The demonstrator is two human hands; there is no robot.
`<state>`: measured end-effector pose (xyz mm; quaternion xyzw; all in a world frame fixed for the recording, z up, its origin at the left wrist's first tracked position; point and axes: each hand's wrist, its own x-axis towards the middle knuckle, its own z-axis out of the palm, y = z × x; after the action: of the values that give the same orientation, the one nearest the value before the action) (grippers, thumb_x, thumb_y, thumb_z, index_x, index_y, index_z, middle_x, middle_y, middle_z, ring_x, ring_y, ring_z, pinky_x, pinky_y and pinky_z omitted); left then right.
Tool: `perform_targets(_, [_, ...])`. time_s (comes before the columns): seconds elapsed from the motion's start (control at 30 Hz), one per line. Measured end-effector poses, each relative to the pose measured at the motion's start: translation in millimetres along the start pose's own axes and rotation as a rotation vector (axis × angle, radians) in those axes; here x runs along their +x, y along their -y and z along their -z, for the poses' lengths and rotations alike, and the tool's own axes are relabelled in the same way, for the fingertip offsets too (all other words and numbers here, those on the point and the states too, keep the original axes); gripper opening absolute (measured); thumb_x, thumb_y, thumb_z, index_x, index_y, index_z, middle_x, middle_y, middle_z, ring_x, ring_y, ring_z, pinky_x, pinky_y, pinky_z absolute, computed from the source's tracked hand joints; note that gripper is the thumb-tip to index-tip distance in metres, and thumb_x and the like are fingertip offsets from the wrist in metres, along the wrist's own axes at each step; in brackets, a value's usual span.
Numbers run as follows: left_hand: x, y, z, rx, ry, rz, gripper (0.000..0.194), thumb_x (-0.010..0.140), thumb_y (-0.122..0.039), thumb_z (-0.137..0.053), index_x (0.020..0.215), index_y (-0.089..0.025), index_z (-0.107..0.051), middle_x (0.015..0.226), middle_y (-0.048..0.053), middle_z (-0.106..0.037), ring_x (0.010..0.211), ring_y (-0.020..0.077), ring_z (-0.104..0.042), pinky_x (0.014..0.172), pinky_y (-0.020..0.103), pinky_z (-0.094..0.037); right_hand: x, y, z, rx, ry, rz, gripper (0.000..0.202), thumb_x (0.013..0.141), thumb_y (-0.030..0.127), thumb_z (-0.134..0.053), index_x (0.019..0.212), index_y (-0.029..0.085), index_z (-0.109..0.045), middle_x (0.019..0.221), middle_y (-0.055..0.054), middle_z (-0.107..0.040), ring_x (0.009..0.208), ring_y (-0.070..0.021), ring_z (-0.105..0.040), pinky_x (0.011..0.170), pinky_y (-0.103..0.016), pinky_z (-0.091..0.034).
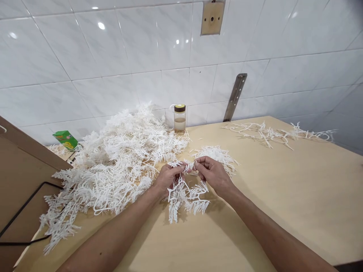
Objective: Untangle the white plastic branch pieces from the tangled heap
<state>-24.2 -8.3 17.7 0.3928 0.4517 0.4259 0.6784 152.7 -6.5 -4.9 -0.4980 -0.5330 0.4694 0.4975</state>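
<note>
My left hand [168,177] is closed on a white, branching plastic sprig [187,196] with many fine needle-like tips. Part of the sprig hangs below that hand over the table. The fingers of my right hand [212,173] pinch a tip at the sprig's upper end, close to my left fingertips. Just behind my right hand lies a small heap of loose white pieces [218,155]. A large pile of similar white sprigs [121,151] spreads to the left of my left hand.
A clear jar with a dark lid [179,120] stands against the tiled wall. Bare white stems [263,133] lie at the back right of the wooden table [297,196]. A green packet [65,139] and a brown board [22,170] are at the left. A metal strip [236,96] leans on the wall.
</note>
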Motion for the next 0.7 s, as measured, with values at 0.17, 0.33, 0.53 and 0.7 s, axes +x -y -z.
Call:
perform_targets(0.17, [-2.1,-2.4,-0.8,0.020,-0.008,-0.019,0.046,0.060,-0.028,-0.080,0.101,-0.008,-0.072,0.055,0.003,-0.065,0.041,0.0113,-0.050,0.040,0.023,-0.036,-2.1,6.4,0.3,0.090,0.059,-0.002,0.031,0.080,0.049,-0.068,0.085,0.019,-0.061,0.068,-0.001,-0.067,0.044,-0.0092,-0.048,0.043,-0.024,-0.042])
perform_targets(0.33, [-4.0,-2.8,-1.3,0.087,0.007,-0.080,0.041,0.059,-0.025,-0.079,0.096,-0.011,-0.071,0.057,0.001,-0.066,0.043,0.0115,-0.053,0.041,0.022,-0.037,-3.0,13.9,2.8,0.169,0.085,-0.076,0.036,0.074,0.052,-0.073,0.078,0.018,-0.062,0.065,-0.001,-0.064,0.045,-0.0084,-0.046,0.043,-0.023,-0.041])
perform_targets(0.53, [-3.5,-1.5,1.0,0.189,0.002,-0.130,0.042,0.061,-0.035,-0.082,0.097,-0.015,-0.071,0.052,-0.002,-0.061,0.042,0.0096,-0.049,0.043,0.021,-0.036,-1.5,15.3,5.2,0.233,0.116,-0.155,0.038,0.069,0.052,-0.077,0.073,0.017,-0.064,0.053,0.004,-0.052,0.045,-0.0077,-0.043,0.044,-0.022,-0.037])
perform_targets(0.7, [-2.3,0.8,0.2,0.262,-0.089,-0.212,0.039,0.063,-0.040,-0.081,0.093,-0.017,-0.073,0.047,-0.004,-0.055,0.039,0.0074,-0.042,0.040,0.019,-0.030,-2.5,14.5,4.5,0.218,0.156,-0.155,0.039,0.070,0.053,-0.075,0.074,0.016,-0.064,0.055,0.004,-0.051,0.046,-0.0072,-0.042,0.044,-0.021,-0.034])
